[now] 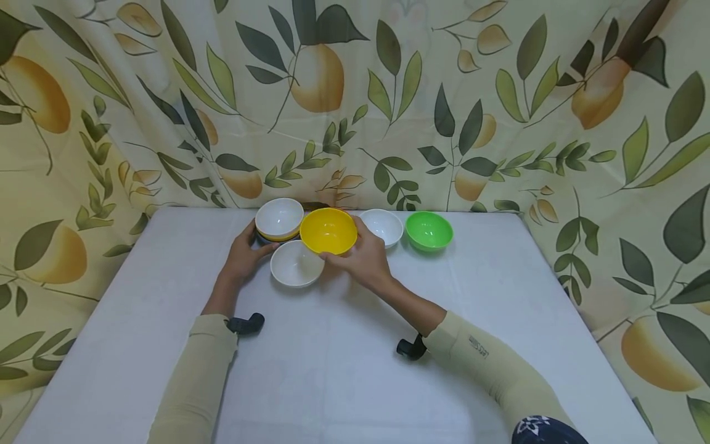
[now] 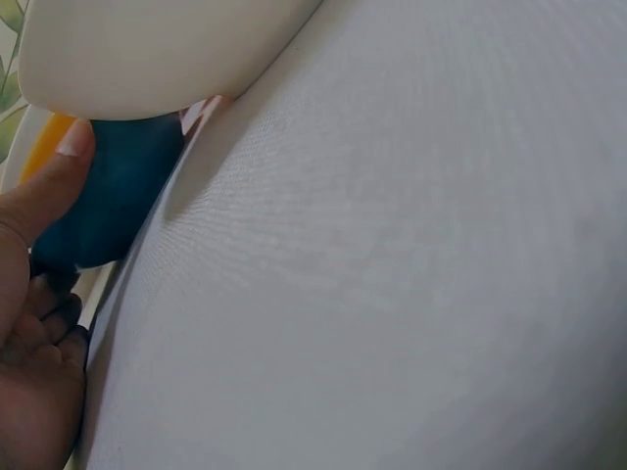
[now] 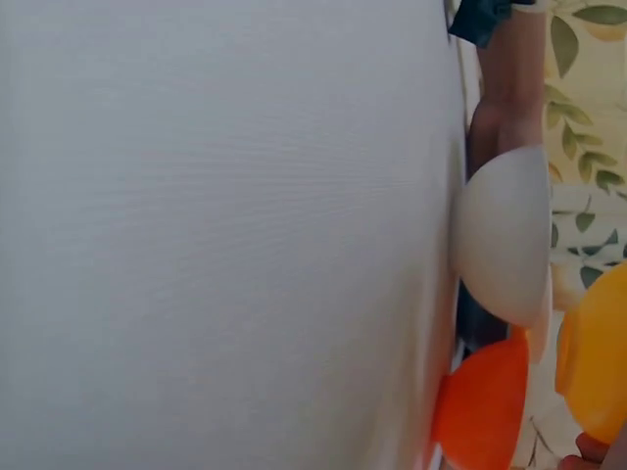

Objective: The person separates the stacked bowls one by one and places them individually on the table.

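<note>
My right hand (image 1: 363, 256) pinches a yellow bowl (image 1: 328, 231) by its side, thumb in front, and holds it tilted above the table. At the left, my left hand (image 1: 242, 254) grips a stack: a white bowl (image 1: 279, 217) on top, a yellow rim below it, and a dark blue bowl (image 2: 127, 191) at the bottom. The left thumb lies against the blue bowl in the left wrist view. Another white bowl (image 1: 296, 265) stands in front of the stack. An orange bowl (image 3: 483, 406) shows under the raised yellow one in the right wrist view; the head view hides it.
Right of my right hand stand a white bowl (image 1: 384, 227), partly covered by the hand, and a green bowl (image 1: 429, 232). A white cloth covers the table (image 1: 344, 370). A patterned curtain (image 1: 355, 142) hangs behind its far edge.
</note>
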{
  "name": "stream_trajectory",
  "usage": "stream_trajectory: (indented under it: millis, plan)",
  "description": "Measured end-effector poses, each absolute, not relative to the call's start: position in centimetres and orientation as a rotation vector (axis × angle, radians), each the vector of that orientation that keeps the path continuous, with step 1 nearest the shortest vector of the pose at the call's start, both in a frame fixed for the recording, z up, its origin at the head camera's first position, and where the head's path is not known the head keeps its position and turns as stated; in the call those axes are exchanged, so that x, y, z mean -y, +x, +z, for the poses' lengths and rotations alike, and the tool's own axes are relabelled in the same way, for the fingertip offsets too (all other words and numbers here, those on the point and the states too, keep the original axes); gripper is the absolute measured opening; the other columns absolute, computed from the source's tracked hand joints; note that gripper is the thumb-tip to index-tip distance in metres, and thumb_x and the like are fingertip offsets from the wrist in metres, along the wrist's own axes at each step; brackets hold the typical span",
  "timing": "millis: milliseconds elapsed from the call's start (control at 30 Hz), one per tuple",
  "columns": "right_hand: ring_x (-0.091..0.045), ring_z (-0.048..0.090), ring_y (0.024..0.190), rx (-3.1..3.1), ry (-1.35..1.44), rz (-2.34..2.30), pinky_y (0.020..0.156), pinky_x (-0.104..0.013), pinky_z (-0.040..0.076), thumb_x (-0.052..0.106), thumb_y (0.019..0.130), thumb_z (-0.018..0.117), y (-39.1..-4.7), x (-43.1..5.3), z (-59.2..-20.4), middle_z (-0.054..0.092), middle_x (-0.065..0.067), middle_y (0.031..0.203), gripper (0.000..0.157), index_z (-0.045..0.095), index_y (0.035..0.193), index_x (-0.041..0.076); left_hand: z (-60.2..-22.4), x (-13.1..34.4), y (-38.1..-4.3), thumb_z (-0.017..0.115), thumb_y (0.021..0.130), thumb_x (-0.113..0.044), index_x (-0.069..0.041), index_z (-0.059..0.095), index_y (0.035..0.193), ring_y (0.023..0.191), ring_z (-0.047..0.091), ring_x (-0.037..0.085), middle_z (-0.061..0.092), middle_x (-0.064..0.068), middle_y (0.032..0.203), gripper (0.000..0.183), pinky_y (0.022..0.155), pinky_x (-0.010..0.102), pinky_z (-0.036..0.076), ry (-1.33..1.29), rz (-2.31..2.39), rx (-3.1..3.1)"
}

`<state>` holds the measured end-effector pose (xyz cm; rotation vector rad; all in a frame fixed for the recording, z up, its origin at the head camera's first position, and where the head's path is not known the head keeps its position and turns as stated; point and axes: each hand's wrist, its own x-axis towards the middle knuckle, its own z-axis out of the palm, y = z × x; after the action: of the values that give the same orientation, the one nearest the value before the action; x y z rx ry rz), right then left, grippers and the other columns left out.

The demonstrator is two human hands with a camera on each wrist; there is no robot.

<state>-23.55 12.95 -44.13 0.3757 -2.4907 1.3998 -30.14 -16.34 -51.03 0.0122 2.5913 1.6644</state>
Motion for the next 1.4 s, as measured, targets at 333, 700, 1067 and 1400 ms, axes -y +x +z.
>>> stream_trajectory:
  millis: [333,700,1067,1400]
  plan:
    - [-0.022,0.062,0.123,2.517,0.335,1.411,0.11,-0.041,0.051,0.037,0.077,0.095,-22.5,-14.6,-45.5,0.066,-0.006,0.137,0.086,0.054,0.146,0.006,-51.4,16.7,-30.4,0.083,0.094,-0.026,-0.01,0.015,0.169,0.159,0.013,0.036,0.018,0.015,0.173,0.103,0.13,0.05,0.012,0.065,1.704,-2.581]
    - [-0.026,0.061,0.127,2.511,0.357,1.374,0.117,-0.048,0.044,0.034,0.077,0.094,-21.6,-15.8,-46.4,0.066,-0.01,0.139,0.084,0.055,0.145,0.003,-51.3,16.7,-30.3,0.084,0.093,-0.027,-0.011,0.014,0.17,0.16,0.012,0.035,0.016,0.014,0.174,0.105,0.13,0.05,0.012,0.064,1.702,-2.587]
    - [-0.03,0.058,0.132,2.615,0.32,1.348,0.118,-0.052,0.041,0.033,0.078,0.093,-20.5,-16.8,-46.9,0.061,-0.015,0.147,0.091,0.05,0.151,-0.001,-51.2,16.6,-30.3,0.083,0.093,-0.025,-0.012,0.015,0.17,0.16,0.013,0.033,0.017,0.013,0.174,0.103,0.13,0.049,0.011,0.072,1.721,-2.584]
    - [-0.027,0.058,0.13,2.682,0.324,1.386,0.118,-0.049,0.042,0.033,0.077,0.094,-20.4,-17.7,-47.5,0.063,-0.013,0.143,0.09,0.051,0.151,0.001,-50.9,16.5,-30.1,0.082,0.094,-0.025,-0.013,0.015,0.17,0.16,0.012,0.031,0.017,0.011,0.174,0.102,0.13,0.047,0.011,0.057,1.708,-2.587]
